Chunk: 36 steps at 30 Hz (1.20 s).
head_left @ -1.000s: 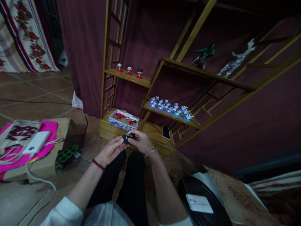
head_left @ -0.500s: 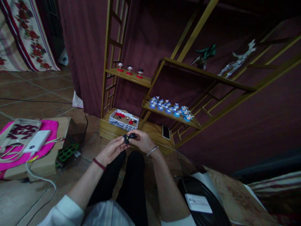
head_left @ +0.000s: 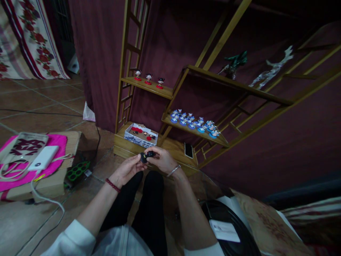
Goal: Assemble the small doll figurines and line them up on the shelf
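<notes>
Between both hands is a small black figurine [head_left: 150, 154] with a dark round base and a touch of yellow. My left hand [head_left: 130, 167] pinches the round base at its left side. From the right, the fingers of my right hand [head_left: 162, 160] close on the figurine's upper part and hide some of it. Whether base and body are joined cannot be made out. Just beyond the hands, an open box [head_left: 141, 142] on the lowest shelf holds several small dark figures and red round bases.
A wooden display shelf [head_left: 174, 140] stands ahead, with three red-based figurines [head_left: 148, 79] and several blue figurines [head_left: 192, 122] on it. A phone [head_left: 188, 150] lies low on the right. At left, a white power bank [head_left: 44, 158] rests on pink cloth, its cable trailing down.
The view has shifted slightly, so the shelf sits a little further right. Both hands keep their hold on the figurine, with hardly any movement.
</notes>
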Each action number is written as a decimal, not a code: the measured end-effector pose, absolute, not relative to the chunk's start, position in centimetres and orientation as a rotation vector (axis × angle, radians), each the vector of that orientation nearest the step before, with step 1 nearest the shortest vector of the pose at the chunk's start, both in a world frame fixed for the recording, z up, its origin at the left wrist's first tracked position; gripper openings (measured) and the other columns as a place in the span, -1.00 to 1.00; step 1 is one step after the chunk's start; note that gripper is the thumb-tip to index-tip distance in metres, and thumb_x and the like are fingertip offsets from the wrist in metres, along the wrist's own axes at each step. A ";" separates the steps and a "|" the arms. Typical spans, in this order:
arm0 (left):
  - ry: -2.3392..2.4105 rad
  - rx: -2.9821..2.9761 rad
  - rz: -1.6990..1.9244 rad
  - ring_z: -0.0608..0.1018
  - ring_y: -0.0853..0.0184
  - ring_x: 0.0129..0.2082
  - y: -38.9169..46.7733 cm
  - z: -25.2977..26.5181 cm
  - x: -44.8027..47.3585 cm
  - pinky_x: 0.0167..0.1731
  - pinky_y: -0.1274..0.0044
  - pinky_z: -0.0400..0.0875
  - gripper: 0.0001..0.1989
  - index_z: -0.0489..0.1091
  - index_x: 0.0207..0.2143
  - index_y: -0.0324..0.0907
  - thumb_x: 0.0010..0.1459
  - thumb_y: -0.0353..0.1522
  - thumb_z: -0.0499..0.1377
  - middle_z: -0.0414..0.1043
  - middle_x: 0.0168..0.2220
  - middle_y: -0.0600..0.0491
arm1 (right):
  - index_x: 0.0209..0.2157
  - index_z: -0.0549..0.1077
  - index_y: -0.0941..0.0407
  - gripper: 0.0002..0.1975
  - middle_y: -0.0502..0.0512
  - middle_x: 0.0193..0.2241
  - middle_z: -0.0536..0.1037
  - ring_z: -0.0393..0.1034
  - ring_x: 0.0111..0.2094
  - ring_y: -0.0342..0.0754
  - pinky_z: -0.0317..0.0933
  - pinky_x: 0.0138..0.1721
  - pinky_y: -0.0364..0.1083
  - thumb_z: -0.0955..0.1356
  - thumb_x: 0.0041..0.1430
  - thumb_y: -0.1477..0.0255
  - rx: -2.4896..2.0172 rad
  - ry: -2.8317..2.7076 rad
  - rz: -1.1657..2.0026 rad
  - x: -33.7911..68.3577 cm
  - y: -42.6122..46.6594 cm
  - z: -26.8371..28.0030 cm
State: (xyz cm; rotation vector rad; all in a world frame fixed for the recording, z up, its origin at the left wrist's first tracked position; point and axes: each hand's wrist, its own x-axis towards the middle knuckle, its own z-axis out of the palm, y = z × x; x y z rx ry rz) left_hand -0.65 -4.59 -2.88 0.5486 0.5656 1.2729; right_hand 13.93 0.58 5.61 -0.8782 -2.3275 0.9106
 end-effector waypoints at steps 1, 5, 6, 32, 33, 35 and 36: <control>0.575 0.548 1.262 0.50 0.39 -0.45 -4.6 -2.9 -0.7 -0.39 0.58 0.34 -0.74 0.41 -0.31 -0.33 0.05 -0.28 0.16 0.49 -0.39 -0.09 | -0.30 0.44 0.12 -0.78 0.00 -0.34 0.49 0.36 -0.33 -0.14 0.23 -0.32 -0.18 0.31 -0.06 0.54 -0.873 -2.335 0.901 13.9 0.5 5.7; 0.614 0.560 1.228 0.49 0.39 -0.47 -4.6 -3.0 -0.8 -0.43 0.58 0.32 -0.69 0.41 -0.34 -0.34 0.06 -0.22 0.14 0.48 -0.41 -0.09 | -0.30 0.45 0.12 -0.79 0.00 -0.35 0.50 0.35 -0.33 -0.15 0.21 -0.30 -0.18 0.30 -0.05 0.55 -0.843 -2.374 0.868 13.8 0.4 5.9; 0.620 0.563 1.223 0.49 0.39 -0.47 -4.6 -3.0 -0.8 -0.44 0.58 0.32 -0.67 0.41 -0.34 -0.34 0.06 -0.20 0.13 0.48 -0.42 -0.09 | -0.30 0.45 0.11 -0.79 -0.01 -0.35 0.50 0.35 -0.33 -0.15 0.20 -0.30 -0.18 0.30 -0.04 0.56 -0.835 -2.382 0.863 13.8 0.4 5.9; 0.679 0.500 1.198 0.48 0.38 -0.50 -4.9 -2.9 -0.7 -0.45 0.58 0.30 -0.64 0.41 -0.36 -0.32 0.08 -0.16 0.08 0.47 -0.46 -0.07 | -0.29 0.46 0.09 -0.79 -0.01 -0.36 0.50 0.36 -0.33 -0.14 0.20 -0.27 -0.17 0.31 -0.03 0.51 -0.837 -2.423 0.803 13.6 0.5 5.3; 0.678 0.502 1.198 0.48 0.39 -0.50 -4.9 -2.8 -0.7 -0.46 0.58 0.30 -0.65 0.41 -0.37 -0.32 0.08 -0.16 0.09 0.47 -0.46 -0.07 | -0.29 0.45 0.09 -0.80 -0.01 -0.36 0.50 0.36 -0.34 -0.14 0.20 -0.27 -0.17 0.31 -0.03 0.50 -0.836 -2.425 0.810 13.6 0.5 5.2; 0.673 0.505 1.202 0.48 0.39 -0.50 -4.9 -2.8 -0.7 -0.46 0.58 0.30 -0.65 0.41 -0.37 -0.32 0.08 -0.17 0.10 0.47 -0.46 -0.06 | -0.29 0.45 0.09 -0.80 -0.02 -0.37 0.50 0.36 -0.34 -0.15 0.20 -0.28 -0.17 0.31 -0.02 0.49 -0.838 -2.420 0.825 13.6 0.6 5.1; 0.671 0.507 1.206 0.48 0.39 -0.50 -5.0 -2.7 -0.7 -0.45 0.58 0.30 -0.66 0.40 -0.37 -0.32 0.07 -0.17 0.10 0.47 -0.46 -0.06 | -0.29 0.45 0.09 -0.80 -0.02 -0.37 0.50 0.36 -0.34 -0.15 0.21 -0.28 -0.18 0.31 -0.02 0.49 -0.841 -2.416 0.833 13.6 0.6 5.1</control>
